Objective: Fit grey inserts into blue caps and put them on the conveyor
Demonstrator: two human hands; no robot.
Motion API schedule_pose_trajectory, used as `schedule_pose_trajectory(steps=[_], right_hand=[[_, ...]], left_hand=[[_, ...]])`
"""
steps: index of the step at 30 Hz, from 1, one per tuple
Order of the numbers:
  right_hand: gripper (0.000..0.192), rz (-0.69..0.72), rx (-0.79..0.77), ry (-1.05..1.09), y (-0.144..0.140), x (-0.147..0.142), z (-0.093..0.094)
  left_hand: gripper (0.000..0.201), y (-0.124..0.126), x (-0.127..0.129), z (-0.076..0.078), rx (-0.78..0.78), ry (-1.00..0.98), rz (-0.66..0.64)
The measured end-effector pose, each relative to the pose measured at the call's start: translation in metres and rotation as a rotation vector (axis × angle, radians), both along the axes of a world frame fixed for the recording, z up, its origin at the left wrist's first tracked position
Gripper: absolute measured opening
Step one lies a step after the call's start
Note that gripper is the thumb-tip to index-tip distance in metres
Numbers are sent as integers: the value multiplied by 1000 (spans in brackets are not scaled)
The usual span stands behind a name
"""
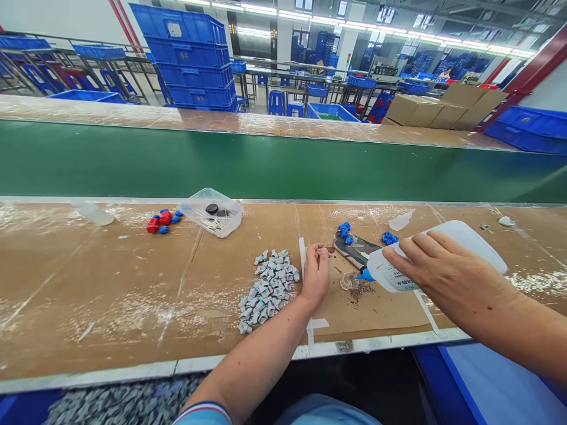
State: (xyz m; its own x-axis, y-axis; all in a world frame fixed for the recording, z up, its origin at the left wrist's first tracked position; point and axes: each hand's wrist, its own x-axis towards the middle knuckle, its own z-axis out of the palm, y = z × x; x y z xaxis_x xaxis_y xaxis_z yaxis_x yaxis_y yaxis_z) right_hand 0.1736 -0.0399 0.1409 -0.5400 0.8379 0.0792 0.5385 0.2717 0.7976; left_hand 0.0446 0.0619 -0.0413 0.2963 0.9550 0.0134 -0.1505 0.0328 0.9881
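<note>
My right hand [429, 260] is wrapped round a translucent white plastic bottle [473, 242] with a printed label. The bottle lies tilted, its blue nozzle [365, 275] pointing down to the left at the rim of a small clear round dish [349, 281]. Dark crumbs [361, 292] are scattered beside the dish. My left hand [317, 268] is closed in a pinch to the left of the dish; whatever is between its fingertips is too small to make out. Next to that hand lies a pile of small grey plastic parts [270, 286]. Behind the dish is a camouflage-patterned object [354, 251] with blue pieces [344, 230] on it.
A clear plastic tray [228, 221] holds black round pieces and sticks. Red and blue pieces [164, 218] lie left of it. A green conveyor belt [274, 168] runs behind the cardboard-covered bench. Below the front edge are a bin of grey parts [124, 401] and a blue bin [443, 383].
</note>
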Motion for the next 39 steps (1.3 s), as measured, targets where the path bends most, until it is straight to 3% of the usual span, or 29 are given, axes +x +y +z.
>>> schedule_pose_trajectory(steps=[12,19,22,27,33,39], right_hand=[[23,1,-8,1,0,-3,0],[21,-14,-16,-4,1,-2,-2],[22,-1,-17,5,1,-1,-3],[22,43,-2,4,2,-4,0],[25,71,-2,-47,3,-11,4],[25,100,22,-87,7,-18,0]], left_hand=[[24,0,-1,2,51,-32,-11],[26,-3,-3,6,198,31,-16],[26,-5,-9,16,366,75,-51],[35,-8,-23,48,697,90,-196],[57,3,-18,83,792,217,-331],[57,13,0,95,785,239,-424]])
